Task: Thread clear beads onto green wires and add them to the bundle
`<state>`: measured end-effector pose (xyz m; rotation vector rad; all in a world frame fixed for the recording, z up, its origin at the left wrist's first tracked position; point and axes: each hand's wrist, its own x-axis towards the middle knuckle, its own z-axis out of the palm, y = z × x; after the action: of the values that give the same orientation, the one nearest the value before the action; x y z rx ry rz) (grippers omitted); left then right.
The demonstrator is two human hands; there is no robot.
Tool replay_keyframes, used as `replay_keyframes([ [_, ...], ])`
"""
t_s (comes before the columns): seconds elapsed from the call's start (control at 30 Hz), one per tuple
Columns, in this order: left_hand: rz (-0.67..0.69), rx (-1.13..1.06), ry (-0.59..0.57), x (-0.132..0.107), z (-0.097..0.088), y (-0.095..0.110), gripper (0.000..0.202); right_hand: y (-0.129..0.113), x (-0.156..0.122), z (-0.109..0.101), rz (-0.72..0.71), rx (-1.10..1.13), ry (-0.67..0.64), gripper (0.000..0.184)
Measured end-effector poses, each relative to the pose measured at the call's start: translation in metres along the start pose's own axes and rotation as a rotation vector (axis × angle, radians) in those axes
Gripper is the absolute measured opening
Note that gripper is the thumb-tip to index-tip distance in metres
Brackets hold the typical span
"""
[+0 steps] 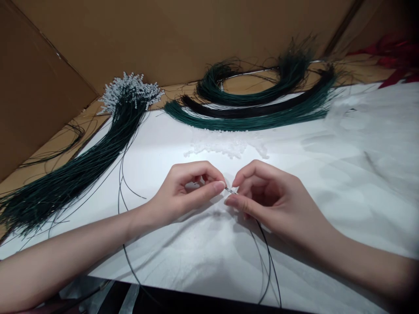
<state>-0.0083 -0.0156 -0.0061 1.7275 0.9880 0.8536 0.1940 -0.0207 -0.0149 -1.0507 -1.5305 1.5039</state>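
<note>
Thumb and index finger of my left hand [193,185] pinch the tip of a thin dark wire. Small whitish beads [231,191] show on the wire between my two hands. Close beside it, my right hand [268,189] curls around the other side of the beaded part, its thumb below and index finger above. Dark wire strands [269,253] hang from under my right hand towards the table's front edge. Another dark wire [129,261] loops past my left forearm. Just beyond my hands lies a spread of loose white beads [225,145].
At the left lies a thick bundle of green wires [94,152] with white beaded tips [131,91]. Curved bundles of green and black wire [255,115] lie at the back. Cardboard walls [163,39] enclose the white table surface [196,257]. Red material [397,56] sits far right, beyond clear plastic [376,117].
</note>
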Motion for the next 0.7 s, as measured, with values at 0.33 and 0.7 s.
replay_keyframes([
  [0.33,0.057,0.014,0.028,-0.0013,0.0010,-0.0056,0.008,0.0027,-0.0020,0.0002,-0.010,-0.138,-0.030,0.036],
  [0.7,0.060,-0.001,0.018,-0.0024,0.0022,-0.0070,0.003,-0.0005,-0.0027,0.0016,-0.048,-0.122,-0.048,0.011],
])
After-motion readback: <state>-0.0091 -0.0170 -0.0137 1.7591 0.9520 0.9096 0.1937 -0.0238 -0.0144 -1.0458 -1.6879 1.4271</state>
